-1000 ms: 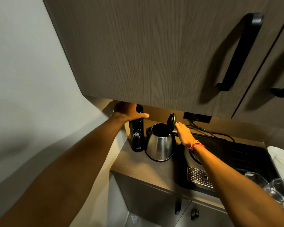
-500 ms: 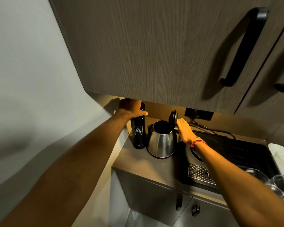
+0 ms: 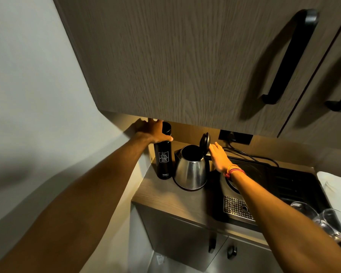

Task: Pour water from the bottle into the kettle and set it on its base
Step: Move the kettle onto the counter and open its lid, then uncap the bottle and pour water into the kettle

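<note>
A tall black bottle [image 3: 163, 156] with white lettering stands upright on the wooden counter [image 3: 165, 201], against the left wall. My left hand [image 3: 153, 131] is wrapped around its top. Just right of it stands a steel kettle [image 3: 190, 170] with its black lid [image 3: 204, 140] flipped up and its mouth uncovered. The kettle's base is hidden beneath it. My right hand [image 3: 219, 156] reaches behind the lid, fingers apart, at the kettle's handle side; whether it touches the kettle is unclear.
A wall cabinet [image 3: 185, 56] with black handles hangs low over the counter. A black sink unit [image 3: 283, 186] with a metal drain grate [image 3: 237, 208] lies to the right, glasses [image 3: 327, 219] at its near right edge. A socket and cables [image 3: 236, 137] run behind the kettle.
The view has shifted slightly. My left hand has kept its hold on the bottle's top. My right hand stays beside the raised lid.
</note>
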Demonstrator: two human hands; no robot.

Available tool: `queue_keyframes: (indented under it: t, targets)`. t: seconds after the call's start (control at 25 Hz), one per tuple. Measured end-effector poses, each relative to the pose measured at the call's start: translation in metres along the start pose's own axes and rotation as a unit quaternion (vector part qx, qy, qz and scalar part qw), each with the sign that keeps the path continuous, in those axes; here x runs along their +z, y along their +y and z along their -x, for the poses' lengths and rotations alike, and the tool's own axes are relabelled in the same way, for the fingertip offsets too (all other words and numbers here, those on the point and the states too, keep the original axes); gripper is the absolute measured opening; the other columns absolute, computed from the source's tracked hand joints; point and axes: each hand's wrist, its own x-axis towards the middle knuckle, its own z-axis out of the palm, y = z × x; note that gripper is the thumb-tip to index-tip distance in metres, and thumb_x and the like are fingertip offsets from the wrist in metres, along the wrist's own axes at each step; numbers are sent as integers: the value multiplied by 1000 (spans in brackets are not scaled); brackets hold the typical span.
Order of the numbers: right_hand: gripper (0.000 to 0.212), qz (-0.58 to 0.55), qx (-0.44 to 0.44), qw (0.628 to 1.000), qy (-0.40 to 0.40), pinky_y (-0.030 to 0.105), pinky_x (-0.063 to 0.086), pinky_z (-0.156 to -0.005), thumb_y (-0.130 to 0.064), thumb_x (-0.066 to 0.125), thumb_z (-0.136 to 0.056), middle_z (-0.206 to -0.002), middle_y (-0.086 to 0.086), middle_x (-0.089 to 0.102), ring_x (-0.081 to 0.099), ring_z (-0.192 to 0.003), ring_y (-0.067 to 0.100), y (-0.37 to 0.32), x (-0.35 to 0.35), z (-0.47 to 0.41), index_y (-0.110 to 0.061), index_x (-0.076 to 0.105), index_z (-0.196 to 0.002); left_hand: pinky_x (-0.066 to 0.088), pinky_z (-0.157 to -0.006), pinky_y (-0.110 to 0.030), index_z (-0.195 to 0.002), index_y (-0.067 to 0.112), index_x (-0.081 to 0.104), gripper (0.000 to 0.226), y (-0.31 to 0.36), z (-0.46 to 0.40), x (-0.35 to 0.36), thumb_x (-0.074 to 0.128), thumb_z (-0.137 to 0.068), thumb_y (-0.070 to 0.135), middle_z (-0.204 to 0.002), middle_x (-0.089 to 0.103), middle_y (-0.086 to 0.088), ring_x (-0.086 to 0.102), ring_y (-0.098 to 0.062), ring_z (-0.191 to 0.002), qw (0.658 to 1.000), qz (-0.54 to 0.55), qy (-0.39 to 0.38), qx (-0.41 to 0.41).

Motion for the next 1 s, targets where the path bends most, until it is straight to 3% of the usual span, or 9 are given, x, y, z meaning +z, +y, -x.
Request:
queue_keyframes:
  t: [0.12,0.24,0.32,0.44,0.56,0.64,0.8,0.92,1.0]
  targets:
    - [52,-3,-1,1000,-2,59,22,-117,-6,40,-97,-151,17,35,13,-146,43,1,0,0,-9,25,-146,50,-105,-52,-145,12,44,83,-4,0,3,79,-81,52,-145,54,-16,56,-37,-130,998,51,28,25]
    - [49,0,-3,1000,-2,58,22,-117,-5,40,-97,-149,18,37,14,-145,43,1,0,-1,-7,28,-145,56,-93,-44,-139,16,52,77,-2,2,6,73,-81,62,-134,62,-9,62,-32,-120,978,111,172,24]
    - [49,-8,-1,1000,-1,58,21,-118,-4,39,-97,-149,18,37,14,-145,43,1,0,-1,-6,29,-144,57,-85,-42,-142,18,45,85,-6,9,11,63,-80,74,-135,60,-8,64,-29,-115,975,60,199,79]
    - [50,-10,-8,1000,13,56,20,-119,0,39,-95,-149,21,36,14,-145,44,0,1,0,-4,29,-144,59,-72,-39,-136,16,42,92,-17,31,46,47,-77,87,-126,59,-8,69,-28,-96,956,-100,152,229]
    - [50,-22,-18,999,30,51,15,-122,4,39,-93,-146,25,39,19,-143,46,0,3,2,-2,32,-142,53,-70,-37,-132,15,46,84,-20,67,113,50,-81,81,-117,59,-6,66,-26,-95,945,-136,21,295]
    - [51,-22,-24,999,40,47,13,-122,6,40,-91,-142,26,42,25,-140,46,-1,3,2,-1,33,-141,55,-80,-43,-142,15,42,83,-24,86,156,56,-84,71,-132,54,-9,63,-29,-111,958,-137,-59,247]
    - [47,-26,-30,998,45,46,14,-121,6,40,-91,-139,29,44,30,-136,47,0,5,1,2,36,-138,51,-99,-50,-152,20,30,83,-29,102,196,68,-86,55,-151,40,-15,45,-35,-136,982,-94,-161,41]
    - [42,-31,-32,998,43,49,21,-120,3,39,-93,-136,28,46,33,-134,47,1,5,0,3,39,-135,49,-101,-52,-155,20,25,100,-30,98,197,68,-79,70,-155,37,-15,42,-37,-139,989,-47,-135,-28]
    - [39,-29,-34,998,49,48,23,-119,2,40,-93,-131,29,49,38,-129,46,0,5,0,3,41,-132,48,-105,-51,-155,15,25,113,-32,90,183,67,-72,79,-154,39,-16,41,-37,-139,996,35,-49,-67]
